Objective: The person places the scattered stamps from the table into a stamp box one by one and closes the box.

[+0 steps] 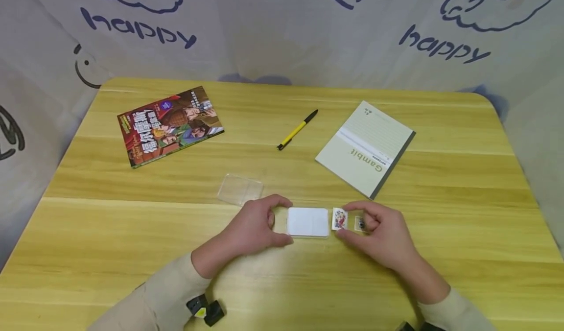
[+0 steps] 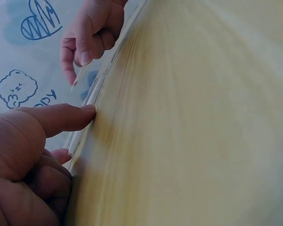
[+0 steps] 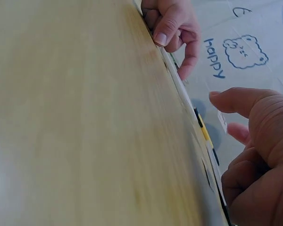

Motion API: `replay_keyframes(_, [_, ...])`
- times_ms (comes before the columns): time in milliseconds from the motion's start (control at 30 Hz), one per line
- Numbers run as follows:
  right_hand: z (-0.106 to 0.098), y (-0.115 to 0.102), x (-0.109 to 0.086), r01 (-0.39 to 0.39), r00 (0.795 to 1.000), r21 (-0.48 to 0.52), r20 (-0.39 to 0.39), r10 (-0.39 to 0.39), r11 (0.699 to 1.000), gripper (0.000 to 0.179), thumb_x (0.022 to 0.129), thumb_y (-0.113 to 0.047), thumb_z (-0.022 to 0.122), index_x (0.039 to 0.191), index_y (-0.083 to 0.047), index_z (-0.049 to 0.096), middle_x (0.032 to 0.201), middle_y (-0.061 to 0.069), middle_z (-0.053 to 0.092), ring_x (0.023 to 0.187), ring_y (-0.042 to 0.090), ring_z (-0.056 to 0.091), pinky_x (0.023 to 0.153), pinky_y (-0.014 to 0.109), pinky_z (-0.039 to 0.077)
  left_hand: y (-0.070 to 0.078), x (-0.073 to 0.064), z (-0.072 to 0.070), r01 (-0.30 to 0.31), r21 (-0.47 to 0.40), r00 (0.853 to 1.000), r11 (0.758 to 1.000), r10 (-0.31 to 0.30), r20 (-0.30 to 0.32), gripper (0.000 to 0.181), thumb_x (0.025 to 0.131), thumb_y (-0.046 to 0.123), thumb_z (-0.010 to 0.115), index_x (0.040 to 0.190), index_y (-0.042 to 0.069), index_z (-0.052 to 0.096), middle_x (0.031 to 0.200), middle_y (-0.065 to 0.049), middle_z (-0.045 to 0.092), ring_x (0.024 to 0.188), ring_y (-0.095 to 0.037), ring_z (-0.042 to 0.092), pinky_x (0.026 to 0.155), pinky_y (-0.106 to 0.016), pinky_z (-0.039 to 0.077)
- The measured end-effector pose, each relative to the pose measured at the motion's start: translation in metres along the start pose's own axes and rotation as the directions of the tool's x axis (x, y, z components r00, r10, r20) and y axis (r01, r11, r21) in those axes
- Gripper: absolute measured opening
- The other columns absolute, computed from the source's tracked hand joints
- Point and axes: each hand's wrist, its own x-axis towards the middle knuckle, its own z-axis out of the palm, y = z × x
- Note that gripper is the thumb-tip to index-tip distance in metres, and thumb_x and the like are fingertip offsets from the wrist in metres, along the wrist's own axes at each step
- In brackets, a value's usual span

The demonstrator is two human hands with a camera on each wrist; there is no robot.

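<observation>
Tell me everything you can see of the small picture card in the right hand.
The small picture card is thin and white-edged, looks like paper, and bears a colourful print too small to make out. The right hand holds it between thumb and forefinger at opposite edges. It appears raised off the table, just right of the white block in the head view.

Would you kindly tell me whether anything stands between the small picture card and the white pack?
Nothing visible does; only a narrow gap separates the picture card in the right hand from the white pack.
</observation>
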Motion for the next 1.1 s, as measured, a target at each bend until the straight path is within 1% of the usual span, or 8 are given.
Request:
replay_keyframes(167, [0.009,-0.011,0.007,0.006,1.000,0.038,0.026,-0.007,0.999,0.045,0.067,-0.009,0.094,0.107,-0.015,0.074,0.055,-0.011,0.025,0.051,0.003,0.025,0.050,0.023,0.033,0.001,0.000,-0.001,0.002,0.001,1.000,1.000,-0.001,-0.008,0.063,0.070,0.017,0.093,0.125,0.008,0.063,0.057,0.004,0.048,0.047,-0.007,0.041,0.046,-0.026,0.037])
replay_keyframes(367, [0.022,-0.023,0.017,-0.027,0.996,0.030,0.087,0.024,0.999,0.039,0.071,-0.018,0.093,0.105,-0.017,0.074,0.054,-0.013,0.027,0.050,0.004,0.025,0.047,0.024,0.028,0.002,0.000,-0.002,0.012,0.000,1.000,1.000,-0.012,-0.011,0.062,0.069,0.017,0.093,0.124,0.009,0.064,0.058,0.004,0.048,0.048,-0.007,0.041,0.046,-0.026,0.036])
replay_keyframes(500, [0.032,-0.027,0.022,-0.056,0.992,0.043,0.118,0.051,0.997,0.039,0.070,-0.018,0.093,0.104,-0.016,0.074,0.053,-0.011,0.028,0.049,0.005,0.024,0.046,0.023,0.025,0.003,0.000,-0.002,0.015,0.004,1.000,1.000,-0.015,-0.011,0.062,0.069,0.017,0.093,0.124,0.010,0.064,0.058,0.005,0.047,0.048,-0.007,0.041,0.047,-0.027,0.036])
replay_keyframes(567, [0.036,-0.029,0.024,-0.068,0.990,0.055,0.131,0.060,0.996,0.040,0.070,-0.017,0.094,0.104,-0.015,0.074,0.053,-0.011,0.028,0.050,0.005,0.025,0.046,0.023,0.027,0.002,0.001,-0.001,0.015,0.010,1.000,1.000,-0.015,-0.009,0.063,0.069,0.018,0.093,0.124,0.011,0.064,0.058,0.005,0.047,0.048,-0.007,0.041,0.047,-0.027,0.036])
replay_keyframes(633, [0.039,-0.030,0.026,-0.072,0.988,0.063,0.144,0.062,0.995,0.040,0.070,-0.017,0.094,0.104,-0.013,0.074,0.054,-0.011,0.027,0.051,0.005,0.027,0.047,0.022,0.031,0.002,0.001,-0.001,0.016,0.016,1.000,1.000,-0.016,-0.010,0.063,0.069,0.019,0.093,0.124,0.011,0.064,0.058,0.005,0.047,0.048,-0.007,0.041,0.047,-0.026,0.036])
replay_keyframes(767, [0.044,-0.032,0.028,-0.070,0.985,0.053,0.164,0.060,0.996,0.039,0.070,-0.017,0.093,0.104,-0.011,0.074,0.056,-0.012,0.023,0.053,0.005,0.031,0.049,0.022,0.039,0.002,0.002,-0.001,0.012,0.016,1.000,1.000,-0.012,-0.012,0.063,0.069,0.019,0.093,0.124,0.011,0.064,0.058,0.005,0.048,0.048,-0.007,0.041,0.047,-0.026,0.036])
replay_keyframes(933, [0.048,-0.033,0.031,-0.069,0.982,0.002,0.178,0.067,0.998,0.039,0.070,-0.021,0.094,0.103,-0.012,0.075,0.057,-0.012,0.020,0.056,0.007,0.039,0.051,0.022,0.041,0.002,0.002,-0.001,0.005,0.010,1.000,1.000,-0.004,-0.013,0.063,0.069,0.018,0.093,0.124,0.011,0.064,0.058,0.005,0.048,0.049,-0.007,0.041,0.047,-0.026,0.035])
replay_keyframes(1100, [0.051,-0.032,0.033,-0.093,0.977,-0.039,0.189,0.098,0.995,0.040,0.069,-0.022,0.094,0.103,-0.012,0.075,0.057,-0.012,0.021,0.059,0.009,0.044,0.052,0.022,0.042,0.001,0.002,-0.001,0.003,0.010,1.000,1.000,-0.003,-0.010,0.063,0.069,0.019,0.093,0.123,0.011,0.064,0.058,0.006,0.048,0.048,-0.006,0.041,0.046,-0.025,0.035])
